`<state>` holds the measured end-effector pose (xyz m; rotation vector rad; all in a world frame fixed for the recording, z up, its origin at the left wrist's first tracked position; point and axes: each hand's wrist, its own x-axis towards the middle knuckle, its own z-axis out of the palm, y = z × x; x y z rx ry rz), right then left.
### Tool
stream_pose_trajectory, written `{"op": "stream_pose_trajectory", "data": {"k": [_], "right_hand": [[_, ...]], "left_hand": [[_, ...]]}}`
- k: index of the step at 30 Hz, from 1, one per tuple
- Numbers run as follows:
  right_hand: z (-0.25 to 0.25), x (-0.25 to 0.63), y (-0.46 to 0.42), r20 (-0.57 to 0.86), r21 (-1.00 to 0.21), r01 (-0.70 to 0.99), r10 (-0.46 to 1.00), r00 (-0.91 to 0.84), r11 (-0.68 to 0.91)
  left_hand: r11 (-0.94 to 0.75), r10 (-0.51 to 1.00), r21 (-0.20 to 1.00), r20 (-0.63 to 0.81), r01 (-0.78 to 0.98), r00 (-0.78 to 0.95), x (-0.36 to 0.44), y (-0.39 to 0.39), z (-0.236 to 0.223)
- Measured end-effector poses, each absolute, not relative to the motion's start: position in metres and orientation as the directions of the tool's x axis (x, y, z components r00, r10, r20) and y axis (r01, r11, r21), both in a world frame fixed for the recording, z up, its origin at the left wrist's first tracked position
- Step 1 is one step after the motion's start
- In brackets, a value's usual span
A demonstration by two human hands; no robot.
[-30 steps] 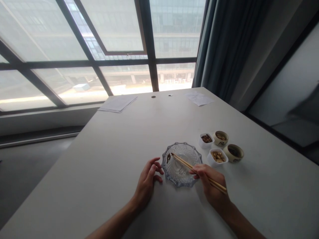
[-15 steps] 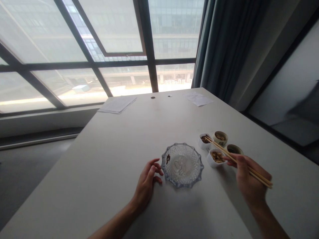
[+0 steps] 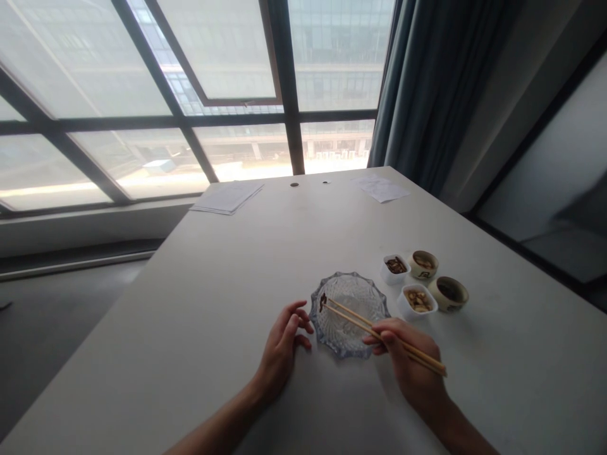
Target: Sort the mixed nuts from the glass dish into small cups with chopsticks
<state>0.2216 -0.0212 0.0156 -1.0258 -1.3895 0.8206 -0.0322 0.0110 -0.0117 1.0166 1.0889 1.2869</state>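
Observation:
A clear glass bowl [image 3: 351,349] with a scalloped rim stands on the white table. My left hand [image 3: 285,335] rests at its left side, fingers apart and curved, holding nothing. Wooden chopsticks [image 3: 412,352] are gripped in my right hand [image 3: 410,357], which is over the bowl's right rim. Their tips are inside the bowl, slightly parted, beside some small dark brown pieces [image 3: 323,303] at the left wall. Whether the tips touch these pieces I cannot tell. Right of the bowl is a white dish [image 3: 394,270] of dark pieces, and nearer me a white dish [image 3: 417,303] of lighter brown pieces.
Two beige cups, a farther one [image 3: 423,265] with brownish contents and a nearer one [image 3: 448,294] with dark contents, stand beside the white dishes. Papers lie at the far left [image 3: 228,197] and far right [image 3: 380,188] of the table [image 3: 237,265]. Windows and a dark curtain [image 3: 422,88] are beyond.
My right hand has moved left with the chopsticks, from the far white dish to the glass bowl's left inner side. My left hand stays beside the bowl. The view has shifted slightly.

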Motion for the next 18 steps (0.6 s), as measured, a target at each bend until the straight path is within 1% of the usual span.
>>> {"op": "stream_pose_trajectory", "data": {"k": [9,13,18], "right_hand": [[0.014,0.213,-0.027,0.358,-0.929,0.125,0.932,0.053,0.350],[0.022,0.218,-0.028,0.393,-0.905,0.178,0.920,-0.004,0.387],[0.030,0.224,-0.024,0.475,-0.849,0.246,0.879,-0.037,0.468]], "left_hand": [[0.040,0.999,0.978,-0.045,-0.202,-0.019,-0.032,0.010,-0.009],[0.041,0.999,0.978,-0.047,-0.203,-0.022,-0.032,0.010,-0.008],[0.043,0.999,0.978,-0.048,-0.204,-0.021,-0.032,0.011,-0.009]]}}
